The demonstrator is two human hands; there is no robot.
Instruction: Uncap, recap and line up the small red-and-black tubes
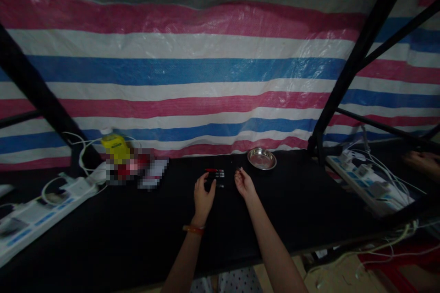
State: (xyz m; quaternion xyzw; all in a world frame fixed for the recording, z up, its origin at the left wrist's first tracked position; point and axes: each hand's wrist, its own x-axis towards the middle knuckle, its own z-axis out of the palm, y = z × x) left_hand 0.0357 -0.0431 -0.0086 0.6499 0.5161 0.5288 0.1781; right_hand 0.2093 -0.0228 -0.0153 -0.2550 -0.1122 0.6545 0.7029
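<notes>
A red pen (212, 170) and a few dark pens (220, 175) lie side by side on the black table, most of their dark barrels hard to make out. At their left ends rests my left hand (203, 196), thumb and index finger apart, wearing an orange band on the wrist. To the right of the pens, my right hand (244, 184) is raised slightly with its fingertips pinched together. Something small and dark seems to be between them, too small to name. Just beyond that hand sits a round, shallow metal dish (262, 159).
A yellow bottle (117, 147) stands at the back left beside blurred-out items. White power strips with cables lie at left (44, 219) and right (369, 185). Black frame posts flank the table, with a striped sheet (206, 71) behind. Another person's hand (422, 163) shows at far right.
</notes>
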